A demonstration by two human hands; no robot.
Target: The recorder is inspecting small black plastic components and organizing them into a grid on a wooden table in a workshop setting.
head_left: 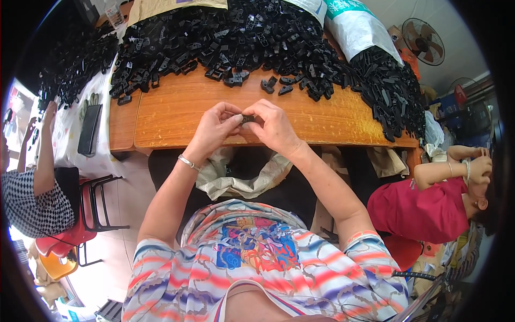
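Black clip [247,118] mostly hidden between pinching fingers [236,119].

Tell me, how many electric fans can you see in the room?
2. One round grey electric fan stands at the upper right; a second, red-centred round fan sits lower right of it, partly hidden. More may be hidden.

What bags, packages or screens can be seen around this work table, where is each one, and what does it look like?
White woven sack with green printing: far right of the table, lying tipped, black plastic parts spilling from it.
Brown paper or cardboard sheet: top edge, behind the black heap.
Dark flat phone, screen off: on the patterned cloth to the left.
Crumpled beige sack: below the table edge, under both hands.
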